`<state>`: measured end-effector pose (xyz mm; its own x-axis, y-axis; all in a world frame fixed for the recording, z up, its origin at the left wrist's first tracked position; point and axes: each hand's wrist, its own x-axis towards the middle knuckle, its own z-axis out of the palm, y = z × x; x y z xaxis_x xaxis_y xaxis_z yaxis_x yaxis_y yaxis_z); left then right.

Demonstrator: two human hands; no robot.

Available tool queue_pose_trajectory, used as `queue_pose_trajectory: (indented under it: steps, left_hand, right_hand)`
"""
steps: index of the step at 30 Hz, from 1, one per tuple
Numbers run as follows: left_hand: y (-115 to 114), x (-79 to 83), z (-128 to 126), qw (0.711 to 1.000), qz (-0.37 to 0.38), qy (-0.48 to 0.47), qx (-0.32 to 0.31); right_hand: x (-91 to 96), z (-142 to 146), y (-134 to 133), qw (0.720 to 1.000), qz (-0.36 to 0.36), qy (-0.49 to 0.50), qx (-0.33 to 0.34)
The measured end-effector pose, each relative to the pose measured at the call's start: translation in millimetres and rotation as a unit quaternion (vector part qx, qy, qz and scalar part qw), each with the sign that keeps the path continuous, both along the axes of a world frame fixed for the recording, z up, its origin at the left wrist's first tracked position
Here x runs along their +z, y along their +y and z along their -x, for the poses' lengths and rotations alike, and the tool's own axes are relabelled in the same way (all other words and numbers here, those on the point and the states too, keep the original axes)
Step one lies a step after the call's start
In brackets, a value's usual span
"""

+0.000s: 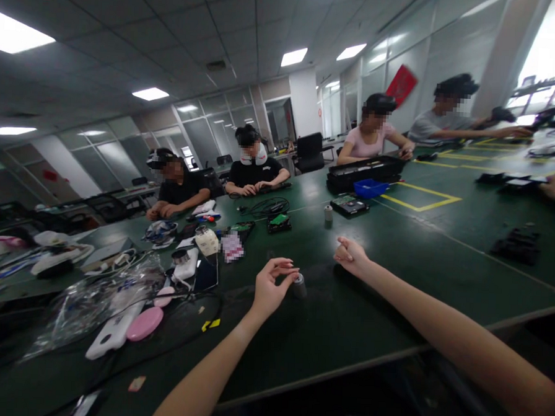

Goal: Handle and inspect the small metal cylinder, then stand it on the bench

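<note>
My left hand (273, 285) is closed in a pinch, thumb and fingertips meeting at the upper left edge of a small grey metal cylinder (300, 288). That cylinder stands upright on the green table (394, 282). To the right and a bit farther off, my right hand (352, 254) is held with its fingers curled in, low over the tabletop. Whatever may be inside those curled fingers is hidden. A second small metal cylinder (328, 213) stands upright beyond my hands, apart from both.
Hard drives (349, 204) and a green circuit board (280, 223) lie farther back, near a blue tray (370, 188) and a black case (365, 172). At left are a plastic bag (100, 304), a pink round case (145, 323) and cables. Several people sit around the table.
</note>
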<state>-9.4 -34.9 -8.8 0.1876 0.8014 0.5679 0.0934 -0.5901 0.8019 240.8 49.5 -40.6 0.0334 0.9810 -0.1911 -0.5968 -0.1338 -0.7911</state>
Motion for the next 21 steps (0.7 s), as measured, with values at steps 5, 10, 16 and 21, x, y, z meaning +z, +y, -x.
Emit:
queue_pose_trajectory:
  steps: [5,10,16,21]
  left_hand:
    - [-2,1.7,0,1.000,-0.002,0.010,-0.004]
    - [-5,5.2,0,0.999,-0.008,0.050,-0.019]
    - [-7,6.8,2,0.997,0.000,0.071,-0.024]
    - [-8,4.6,3,0.999,-0.009,0.052,-0.015]
  right_hand:
    - [0.9,-1,-3,1.000,-0.007,0.005,0.000]
    - [2.0,0,-6,1.000,-0.019,0.002,0.006]
    - [9.7,3,-14,0.999,-0.043,-0.003,0.026]
    - [19.5,7,-21,0.998,-0.050,-0.001,0.048]
